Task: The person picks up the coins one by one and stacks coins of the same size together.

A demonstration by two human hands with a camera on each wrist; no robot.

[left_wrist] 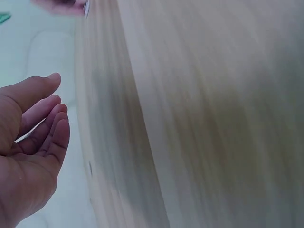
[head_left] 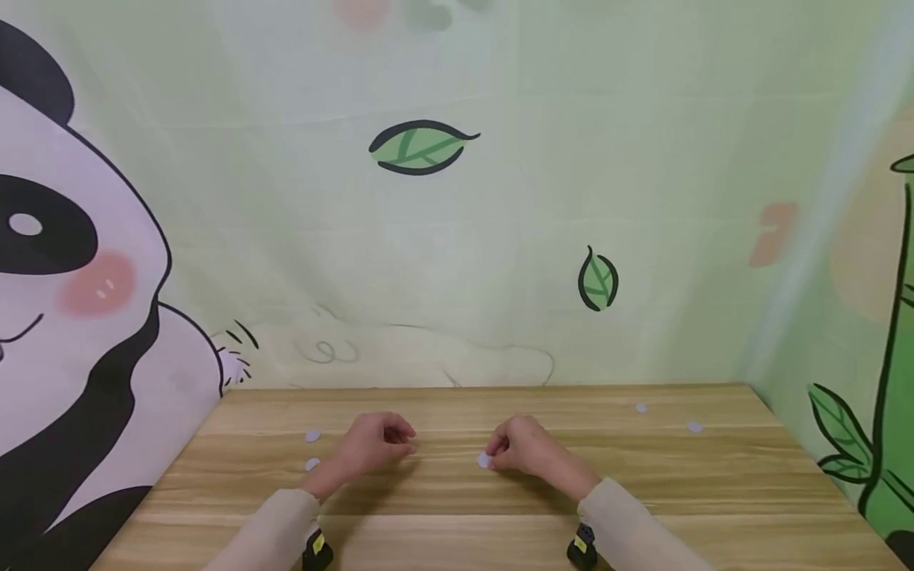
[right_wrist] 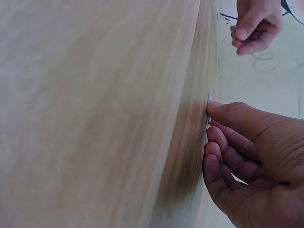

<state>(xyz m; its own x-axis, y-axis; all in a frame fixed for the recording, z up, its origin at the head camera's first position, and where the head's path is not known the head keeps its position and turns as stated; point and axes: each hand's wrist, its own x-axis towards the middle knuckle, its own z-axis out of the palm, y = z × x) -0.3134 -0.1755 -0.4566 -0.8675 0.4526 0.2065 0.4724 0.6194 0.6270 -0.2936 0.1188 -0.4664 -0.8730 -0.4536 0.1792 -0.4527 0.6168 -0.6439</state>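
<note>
My right hand [head_left: 530, 446] is low over the middle of the wooden table, pinching a small thin white disc [head_left: 483, 460] at its fingertips. In the right wrist view this disc [right_wrist: 209, 107] appears edge-on at the thumb tip, close against the tabletop. My left hand [head_left: 374, 440] hovers to the left with its fingers loosely curved and nothing between thumb and fingers, as the left wrist view of the hand [left_wrist: 35, 137] also shows. Beside the left wrist lie two more white discs, one farther back [head_left: 312, 436] and one nearer [head_left: 312, 465], partly overlapped by the forearm.
Toward the back right of the table [head_left: 457, 539] lie two other white discs, one farther back [head_left: 641, 408] and one farther right [head_left: 695, 427]. A pale green cloth backdrop [head_left: 500, 238] with a printed panda and leaves rises behind the table's far edge.
</note>
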